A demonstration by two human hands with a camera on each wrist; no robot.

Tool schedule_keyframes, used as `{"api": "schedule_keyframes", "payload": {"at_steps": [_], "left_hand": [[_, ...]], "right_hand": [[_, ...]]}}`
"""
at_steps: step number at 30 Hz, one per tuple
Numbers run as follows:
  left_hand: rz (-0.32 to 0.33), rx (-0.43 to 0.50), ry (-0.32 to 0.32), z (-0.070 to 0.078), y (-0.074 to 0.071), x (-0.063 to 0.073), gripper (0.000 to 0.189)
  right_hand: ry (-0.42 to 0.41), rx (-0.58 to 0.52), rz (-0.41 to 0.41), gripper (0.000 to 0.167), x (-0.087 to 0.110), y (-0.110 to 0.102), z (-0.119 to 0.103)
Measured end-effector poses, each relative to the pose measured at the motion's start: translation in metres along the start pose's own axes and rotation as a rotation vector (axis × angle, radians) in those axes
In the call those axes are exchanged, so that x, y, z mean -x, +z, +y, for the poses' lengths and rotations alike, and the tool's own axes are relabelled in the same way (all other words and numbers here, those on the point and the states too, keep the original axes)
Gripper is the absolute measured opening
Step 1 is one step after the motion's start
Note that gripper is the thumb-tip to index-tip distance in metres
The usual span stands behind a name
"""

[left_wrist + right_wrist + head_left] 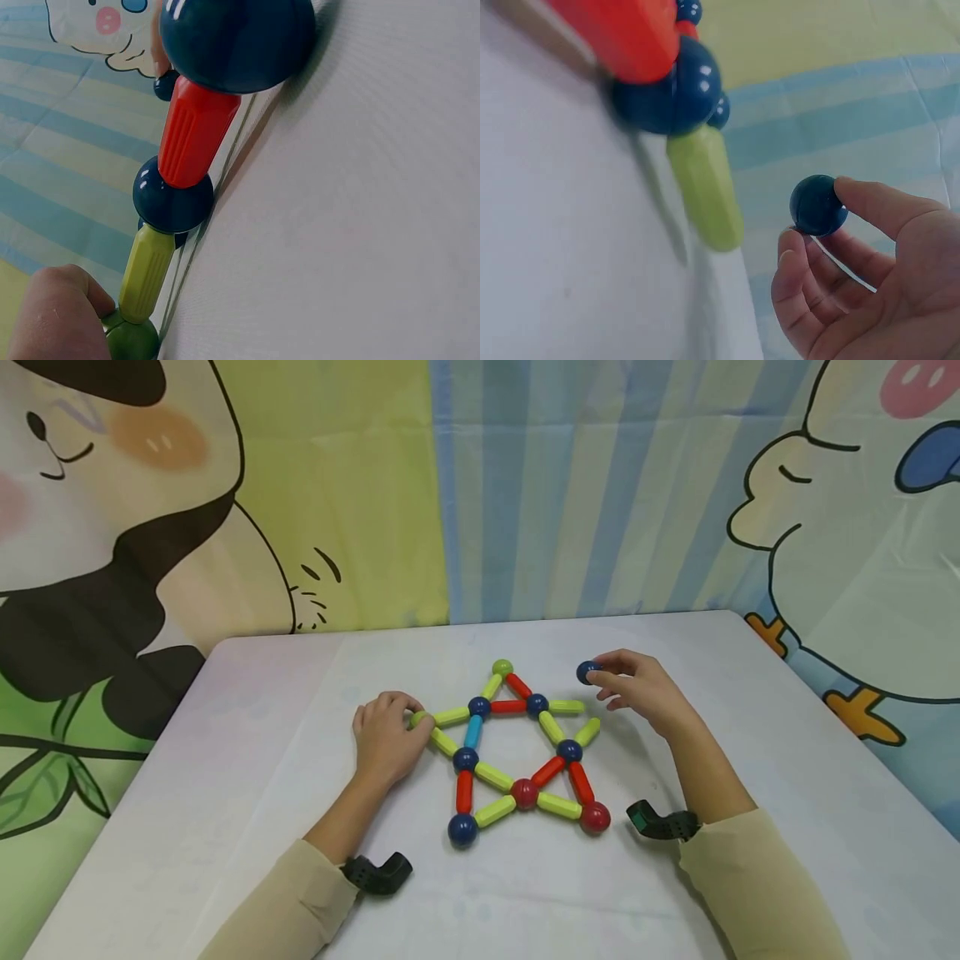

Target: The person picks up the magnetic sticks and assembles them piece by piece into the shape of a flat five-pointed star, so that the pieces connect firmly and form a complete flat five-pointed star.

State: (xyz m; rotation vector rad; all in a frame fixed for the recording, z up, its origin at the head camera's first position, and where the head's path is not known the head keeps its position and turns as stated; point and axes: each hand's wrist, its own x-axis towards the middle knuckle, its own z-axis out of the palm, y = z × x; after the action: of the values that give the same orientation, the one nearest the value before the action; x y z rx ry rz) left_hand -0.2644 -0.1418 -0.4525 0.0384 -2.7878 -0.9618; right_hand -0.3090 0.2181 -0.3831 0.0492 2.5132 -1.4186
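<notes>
On the white table lies a flat star-like frame of coloured rods and balls. My left hand point(388, 735) pinches the green ball point(418, 719) at its left corner, where two yellow-green rods meet. Just beyond the right side, my right hand point(639, 689) holds a dark blue ball point(817, 205) between thumb and fingertips, touching no rod. Two yellow-green rods, the upper rod point(566, 706) and the lower rod point(592, 731), point toward that side with bare ends. Another green ball point(502, 667) tops the frame; a red ball point(596, 817) and a blue ball point(462, 830) form the near corners.
The white table point(247, 760) extends around the frame on all sides. Behind it hangs a printed cloth point(525, 485) with stripes and cartoon animals. A black wrist camera point(378, 874) sits on the left wrist and another black camera point(662, 821) on the right.
</notes>
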Motion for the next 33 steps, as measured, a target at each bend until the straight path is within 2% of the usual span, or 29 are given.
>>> {"api": "schedule_keyframes", "payload": {"at_steps": [6,14,20,24,30,33], "left_hand": [[-0.002,0.0,-0.003,0.0,-0.001,0.0,0.029],[0.007,0.0,0.007,0.0,0.001,-0.003,0.029],[0.009,-0.001,0.007,0.001,0.001,-0.002,0.029],[0.012,0.002,0.009,0.001,0.001,-0.001,0.029],[0.01,0.006,0.005,0.001,0.001,-0.001,0.029],[0.01,0.004,0.003,0.001,0.0,0.0,0.029]], "right_hand": [[0.065,0.063,-0.027,0.056,0.01,-0.007,0.016],[0.104,0.153,-0.181,0.049,0.012,-0.013,0.026],[0.096,0.2,-0.174,0.048,0.009,-0.008,0.029],[0.053,0.224,-0.163,0.044,0.007,-0.003,0.029],[-0.09,0.265,-0.204,0.039,0.006,0.005,0.028],[-0.115,0.267,-0.204,0.037,0.006,0.009,0.028]]}}
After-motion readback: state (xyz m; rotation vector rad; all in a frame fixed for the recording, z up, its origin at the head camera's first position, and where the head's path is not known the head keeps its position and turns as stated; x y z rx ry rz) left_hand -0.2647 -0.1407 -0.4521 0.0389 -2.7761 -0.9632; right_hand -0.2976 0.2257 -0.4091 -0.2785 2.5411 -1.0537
